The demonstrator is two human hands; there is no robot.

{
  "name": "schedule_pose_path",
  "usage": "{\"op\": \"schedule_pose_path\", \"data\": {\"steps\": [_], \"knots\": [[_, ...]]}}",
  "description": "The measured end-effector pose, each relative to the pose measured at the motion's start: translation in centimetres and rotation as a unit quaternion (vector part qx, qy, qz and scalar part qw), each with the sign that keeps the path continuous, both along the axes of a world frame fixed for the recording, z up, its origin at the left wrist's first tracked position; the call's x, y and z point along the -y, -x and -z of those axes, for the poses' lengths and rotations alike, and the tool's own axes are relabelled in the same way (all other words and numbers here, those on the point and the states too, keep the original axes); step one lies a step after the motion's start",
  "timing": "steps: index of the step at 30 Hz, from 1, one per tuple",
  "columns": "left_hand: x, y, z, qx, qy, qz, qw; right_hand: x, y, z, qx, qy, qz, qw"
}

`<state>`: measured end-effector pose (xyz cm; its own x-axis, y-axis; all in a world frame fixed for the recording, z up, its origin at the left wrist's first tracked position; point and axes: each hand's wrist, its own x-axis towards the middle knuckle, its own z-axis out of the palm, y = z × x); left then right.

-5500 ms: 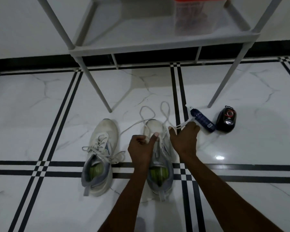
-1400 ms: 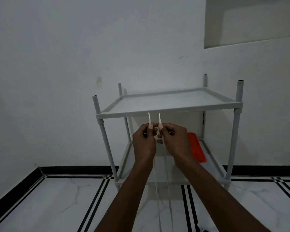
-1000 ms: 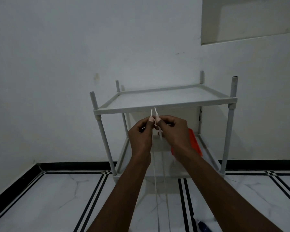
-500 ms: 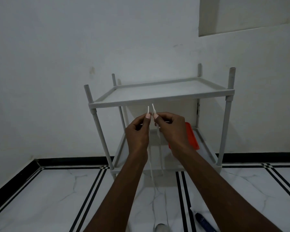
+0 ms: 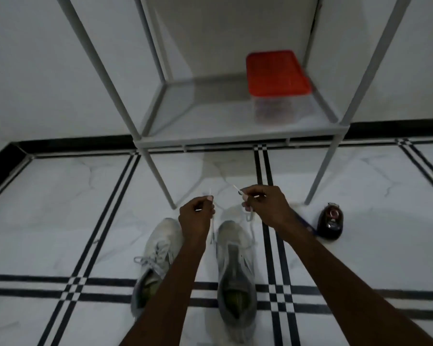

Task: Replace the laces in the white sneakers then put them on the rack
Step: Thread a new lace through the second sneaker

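Note:
Two white sneakers stand on the floor, toes toward the rack. The left sneaker (image 5: pixel 158 260) is laced, partly behind my left forearm. The right sneaker (image 5: pixel 235 270) has a white lace (image 5: pixel 250 218) running up from its front eyelets. My left hand (image 5: pixel 196 218) pinches one lace end above the gap between the shoes. My right hand (image 5: pixel 265 206) pinches the other end above the right shoe's toe. The grey rack (image 5: pixel 240 139) stands just beyond, with its lower shelf in view.
A clear box with a red lid (image 5: pixel 275 73) sits on the rack's lower shelf at the right. A small blue bottle (image 5: pixel 308 227), mostly hidden by my right arm, and a black round device (image 5: pixel 330 221) lie on the tiled floor right of the shoes.
The view has tipped down from the rack's top to the floor. Both hands came down with the lace ends and moved apart; the sneakers are in sight again.

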<state>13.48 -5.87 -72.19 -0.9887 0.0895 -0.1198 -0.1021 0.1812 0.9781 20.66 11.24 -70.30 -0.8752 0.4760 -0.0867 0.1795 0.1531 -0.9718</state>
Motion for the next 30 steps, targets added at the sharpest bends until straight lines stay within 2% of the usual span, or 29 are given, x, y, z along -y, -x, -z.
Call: {"op": "schedule_pose_path", "data": {"steps": [3,7,10,15,19,23,30], "knots": [[0.7,-1.3,4.6,0.033,0.034,0.002,0.999,1.0,-1.5,4.6,0.053,-0.022,-0.039,0.998],[1.3,-3.2,7.2,0.071,0.102,-0.02,0.992,2.6,-2.8,8.1,0.092,-0.073,-0.079,0.99],[2.3,-5.2,7.7,0.043,0.129,0.003,0.991,3.5,-3.3,9.1,0.1,-0.104,-0.091,0.985],[3.5,-7.7,8.7,0.041,0.172,0.12,0.977,3.8,-3.8,10.7,0.137,-0.115,-0.136,0.974],[3.8,-8.3,9.5,-0.015,0.19,0.114,0.975,3.8,-4.0,11.4,0.137,-0.125,-0.159,0.97],[3.7,-8.3,9.6,-0.032,0.162,0.081,0.983,3.7,-4.0,11.6,0.125,-0.146,-0.17,0.967],[3.0,-8.3,9.8,0.018,0.099,0.055,0.993,3.6,-3.8,11.8,0.112,-0.204,-0.173,0.957]]}}
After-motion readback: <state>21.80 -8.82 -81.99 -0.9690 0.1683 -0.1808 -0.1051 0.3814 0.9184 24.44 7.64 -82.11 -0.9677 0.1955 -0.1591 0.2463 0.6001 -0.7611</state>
